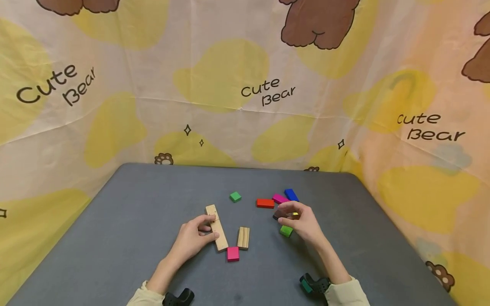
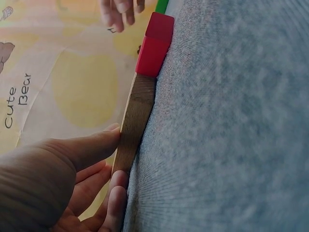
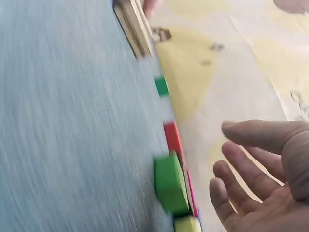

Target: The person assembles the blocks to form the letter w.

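Two pale wooden blocks (image 1: 220, 244) lie end to end in a slanted line on the table. My left hand (image 1: 189, 239) has its thumb and fingertips on this wood (image 2: 131, 128), pinching it. At the line's near end, a pink-red block (image 1: 232, 254) meets the wood at a corner. Beside it lies a grooved wooden piece (image 1: 243, 238). Over the right-hand group of blocks hovers my right hand (image 1: 303, 222), fingers loosely bent, nothing between them in the right wrist view. Just below are a bright green block (image 1: 286, 231), a dark brown block (image 1: 276, 216) and a partly hidden yellow block (image 1: 295, 214).
Farther back lie a red block (image 1: 265, 203), a magenta block (image 1: 280, 198), a blue block (image 1: 291, 195) and a small green block (image 1: 235, 196). The grey table (image 1: 153, 191) ends at a printed cloth backdrop (image 1: 229, 127) behind and at the sides.
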